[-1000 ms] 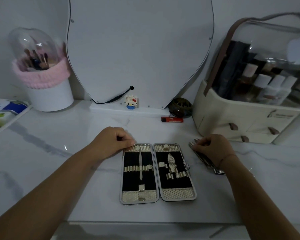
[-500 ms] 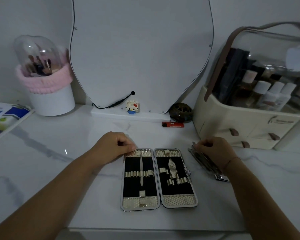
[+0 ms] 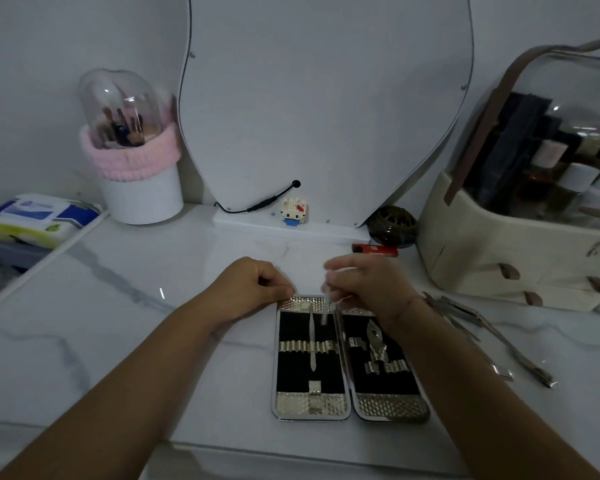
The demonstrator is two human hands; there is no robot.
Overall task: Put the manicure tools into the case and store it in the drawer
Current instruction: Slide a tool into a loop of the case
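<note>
**Right hand has crossed from the loose tools to the open case, carrying a thin tool**

Half a second ago the right hand (image 3: 368, 289) rested on the loose manicure tools (image 3: 482, 334) to the right of the case; now it is over the top edge of the open manicure case (image 3: 347, 358), and the pile lies uncovered on the marble countertop (image 3: 153, 323). The left hand (image 3: 253, 285) has stayed where it was, curled loosely at the case's top left corner, fingertips touching the rim.

The right hand's fingers are pinched together on a thin pale tool (image 3: 325, 315), which hangs down from the fingertips over the upper part of the left half, just beside the hinge. Motion blur smears both tool and fingertips, so its kind cannot be told, nor whether its tip touches the lining.

The case lies flat and open near the front edge of the countertop. A slim file-like tool (image 3: 312, 341) sits under the loops of the left half, and a nipper (image 3: 374, 344) in the right half; the right wrist covers that half's top corner.

Further back, the cream cosmetic organizer (image 3: 499, 258) with its small drawers (image 3: 565, 282) stands at the right, cut off by the frame. A mirror (image 3: 326, 98) stands against the wall.
</note>
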